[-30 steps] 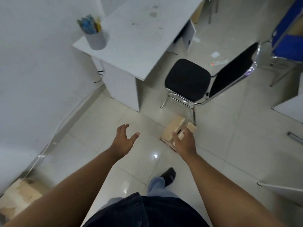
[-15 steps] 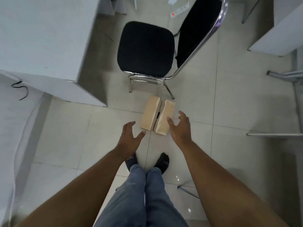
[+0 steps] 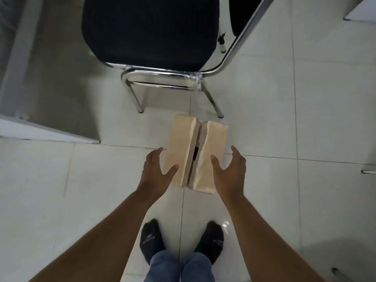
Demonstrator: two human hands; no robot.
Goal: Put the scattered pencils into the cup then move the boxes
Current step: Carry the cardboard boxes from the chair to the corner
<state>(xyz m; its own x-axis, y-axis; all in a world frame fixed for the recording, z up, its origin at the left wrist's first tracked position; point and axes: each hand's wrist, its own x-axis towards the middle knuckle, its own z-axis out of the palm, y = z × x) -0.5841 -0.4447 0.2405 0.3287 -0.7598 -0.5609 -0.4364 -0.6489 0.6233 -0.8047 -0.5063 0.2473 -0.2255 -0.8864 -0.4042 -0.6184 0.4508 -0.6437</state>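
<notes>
Feet: the person's black socks stand side by side on the white tiled floor, toes towards the work.
Left hand: the left hand is low at the near left corner of the cardboard box, fingers spread apart, thumb lying over the left flap. A firm grip is not evident.
Right hand: the right hand mirrors it at the near right corner, fingers apart and slightly curved beside the box wall, thumb over the right flap. Contact cannot be confirmed.
Cardboard box: it rests flat on the floor between both hands. The two top flaps are folded down with a narrow gap along the middle. It sits just in front of the chair legs, not touching them.
Chair: the black-seated chair with a chrome frame stands directly beyond the box.
Side fixture: a white furniture panel is at far left, well apart from the box.
Pencil stage: no pencils or cup are in view, so its completion cannot be verified here.
Box stage: judged as just starting. The box is bracketed but not lifted.
Outstanding: close both hands on the sides, lift, and carry clear of the chair frame. Only one box is visible, and any others remain to be handled.
</notes>
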